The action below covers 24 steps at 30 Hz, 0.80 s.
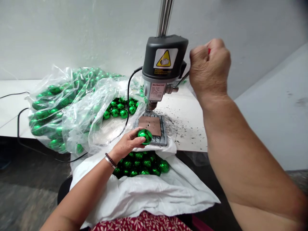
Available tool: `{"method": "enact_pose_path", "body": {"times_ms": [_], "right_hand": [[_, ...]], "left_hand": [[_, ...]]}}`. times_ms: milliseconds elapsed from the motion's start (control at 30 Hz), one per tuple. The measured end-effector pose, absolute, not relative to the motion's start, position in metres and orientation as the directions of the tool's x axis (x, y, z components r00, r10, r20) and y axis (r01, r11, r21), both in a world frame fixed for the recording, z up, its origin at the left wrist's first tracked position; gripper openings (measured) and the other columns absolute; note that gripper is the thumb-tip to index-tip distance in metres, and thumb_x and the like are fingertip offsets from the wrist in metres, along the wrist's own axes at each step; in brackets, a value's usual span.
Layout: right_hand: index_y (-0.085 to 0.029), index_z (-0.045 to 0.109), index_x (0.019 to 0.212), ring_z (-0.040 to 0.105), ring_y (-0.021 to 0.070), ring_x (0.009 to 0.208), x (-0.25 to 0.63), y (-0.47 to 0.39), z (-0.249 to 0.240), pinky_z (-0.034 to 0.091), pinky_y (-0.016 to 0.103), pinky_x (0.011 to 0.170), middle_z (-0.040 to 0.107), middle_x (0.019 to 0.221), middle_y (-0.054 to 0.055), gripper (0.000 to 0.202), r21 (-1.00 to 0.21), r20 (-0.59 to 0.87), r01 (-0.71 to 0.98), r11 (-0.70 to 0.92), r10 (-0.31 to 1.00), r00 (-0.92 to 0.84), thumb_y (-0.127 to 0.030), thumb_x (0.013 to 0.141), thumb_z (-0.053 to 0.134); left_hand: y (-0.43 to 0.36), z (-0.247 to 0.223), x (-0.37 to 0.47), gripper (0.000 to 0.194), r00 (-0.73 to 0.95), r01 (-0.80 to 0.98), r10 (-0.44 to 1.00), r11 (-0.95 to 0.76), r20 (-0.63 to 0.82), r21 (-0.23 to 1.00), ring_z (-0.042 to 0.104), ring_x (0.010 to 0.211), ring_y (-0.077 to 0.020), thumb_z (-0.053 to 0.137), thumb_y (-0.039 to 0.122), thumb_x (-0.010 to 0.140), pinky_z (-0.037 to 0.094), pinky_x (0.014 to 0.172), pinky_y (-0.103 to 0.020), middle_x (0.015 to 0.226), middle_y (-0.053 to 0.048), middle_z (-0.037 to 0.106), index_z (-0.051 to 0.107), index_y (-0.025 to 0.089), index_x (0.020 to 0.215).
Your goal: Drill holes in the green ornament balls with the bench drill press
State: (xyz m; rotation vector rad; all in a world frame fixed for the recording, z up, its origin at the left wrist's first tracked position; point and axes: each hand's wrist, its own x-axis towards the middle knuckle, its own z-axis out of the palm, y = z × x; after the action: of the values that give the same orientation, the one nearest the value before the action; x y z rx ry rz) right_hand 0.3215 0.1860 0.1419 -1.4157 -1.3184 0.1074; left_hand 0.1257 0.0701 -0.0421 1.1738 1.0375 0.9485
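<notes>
Beside a wall, at a white table [192,128], a shiny green ball [144,137] is held just in front of a drill press [163,61], clamped between the fingers of the left hand [130,141]. The ball is seen over the near edge of the drill's gray base [163,140], on which a brown square plate [150,125] with a small hole is set. A lever at the machine's side is gripped by the right hand [210,67], its fingers curled closed around a red part. Dark shavings [186,126] are scattered over the tabletop to the right of the base. Green balls are gathered in clear plastic bags [79,109] to the left, and more are piled in a white cloth [149,192] spread below the table's edge. A warning label [165,58] is carried on the drill's dark housing.
</notes>
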Motion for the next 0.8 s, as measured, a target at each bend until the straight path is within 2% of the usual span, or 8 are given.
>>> {"method": "enact_pose_path", "body": {"times_ms": [200, 300, 367, 467, 567, 667, 700, 800], "right_hand": [[-0.02, 0.025, 0.068, 0.022, 0.0067, 0.068, 0.321, 0.187, 0.141, 0.021, 0.027, 0.073, 0.033, 0.07, -0.005, 0.036, -0.716, 0.589, 0.647, 0.262, 0.725, 0.357, -0.018, 0.099, 0.042], [-0.02, 0.025, 0.068, 0.022, 0.0067, 0.069, 0.321, 0.187, 0.141, 0.022, 0.027, 0.073, 0.034, 0.071, -0.005, 0.035, -0.718, 0.581, 0.649, 0.251, 0.73, 0.36, -0.018, 0.099, 0.041], [-0.02, 0.025, 0.068, 0.022, 0.0067, 0.069, 0.32, 0.186, 0.141, 0.022, 0.027, 0.074, 0.034, 0.071, -0.005, 0.035, -0.718, 0.577, 0.651, 0.245, 0.733, 0.36, -0.018, 0.099, 0.042], [-0.02, 0.026, 0.067, 0.023, 0.0067, 0.069, 0.32, 0.185, 0.142, 0.023, 0.027, 0.074, 0.034, 0.071, -0.005, 0.036, -0.721, 0.574, 0.65, 0.242, 0.733, 0.364, -0.017, 0.098, 0.044], [-0.02, 0.027, 0.067, 0.025, 0.0064, 0.068, 0.32, 0.185, 0.142, 0.022, 0.028, 0.073, 0.032, 0.069, -0.005, 0.035, -0.717, 0.589, 0.645, 0.264, 0.724, 0.358, -0.017, 0.097, 0.044], [-0.021, 0.028, 0.067, 0.027, 0.0062, 0.067, 0.321, 0.185, 0.141, 0.023, 0.028, 0.074, 0.032, 0.068, -0.005, 0.034, -0.711, 0.603, 0.646, 0.277, 0.713, 0.357, -0.016, 0.097, 0.044], [-0.021, 0.028, 0.067, 0.028, 0.0062, 0.067, 0.321, 0.186, 0.14, 0.023, 0.029, 0.074, 0.033, 0.068, -0.005, 0.034, -0.71, 0.602, 0.65, 0.271, 0.712, 0.362, -0.016, 0.096, 0.044], [-0.02, 0.03, 0.068, 0.03, 0.0064, 0.069, 0.323, 0.187, 0.139, 0.025, 0.029, 0.075, 0.036, 0.07, -0.004, 0.031, -0.698, 0.609, 0.664, 0.269, 0.711, 0.352, -0.015, 0.096, 0.045]], "left_hand": [[0.062, -0.045, 0.122, 0.076, 0.277, -0.181, 0.919, 0.336, -0.28, 0.924, 0.068, 0.077, -0.0128, 0.08, 0.053, 0.072, 0.06, 0.08, -0.033, 0.11, -0.007, 0.068, 0.056, 0.022, 0.138], [0.06, -0.045, 0.12, 0.075, 0.277, -0.153, 0.915, 0.342, -0.292, 0.927, 0.067, 0.07, -0.012, 0.075, 0.055, 0.076, 0.059, 0.075, -0.031, 0.104, -0.007, 0.069, 0.056, 0.022, 0.141], [0.057, -0.045, 0.116, 0.069, 0.298, -0.009, 0.917, 0.28, -0.265, 0.96, 0.065, 0.068, -0.0124, 0.072, 0.055, 0.079, 0.058, 0.069, -0.031, 0.108, -0.008, 0.071, 0.06, 0.024, 0.14], [0.057, -0.043, 0.107, 0.066, 0.289, 0.272, 0.947, 0.063, -0.143, 0.96, 0.064, 0.07, -0.0137, 0.074, 0.05, 0.079, 0.057, 0.066, -0.029, 0.122, -0.011, 0.071, 0.062, 0.027, 0.139], [0.077, -0.037, 0.093, 0.06, 0.097, 0.473, 0.995, -0.076, 0.034, 0.878, 0.067, 0.076, -0.0164, 0.068, 0.044, 0.085, 0.057, 0.074, -0.03, 0.119, -0.011, 0.073, 0.061, 0.023, 0.141], [0.12, -0.03, 0.076, 0.039, -0.147, 0.721, 0.97, -0.028, 0.193, 0.692, 0.07, 0.098, -0.0243, 0.056, 0.028, 0.092, 0.053, 0.095, -0.037, 0.115, -0.013, 0.075, 0.071, 0.017, 0.127], [0.137, -0.028, 0.07, 0.039, -0.199, 0.788, 0.956, 0.027, 0.214, 0.615, 0.069, 0.107, -0.0272, 0.053, 0.021, 0.092, 0.05, 0.101, -0.039, 0.119, -0.015, 0.075, 0.071, 0.015, 0.126], [0.181, -0.031, 0.06, 0.044, -0.268, 0.866, 0.956, 0.187, 0.115, 0.464, 0.067, 0.116, -0.0315, 0.051, 0.017, 0.092, 0.049, 0.102, -0.041, 0.126, -0.02, 0.072, 0.065, 0.012, 0.133]]}}
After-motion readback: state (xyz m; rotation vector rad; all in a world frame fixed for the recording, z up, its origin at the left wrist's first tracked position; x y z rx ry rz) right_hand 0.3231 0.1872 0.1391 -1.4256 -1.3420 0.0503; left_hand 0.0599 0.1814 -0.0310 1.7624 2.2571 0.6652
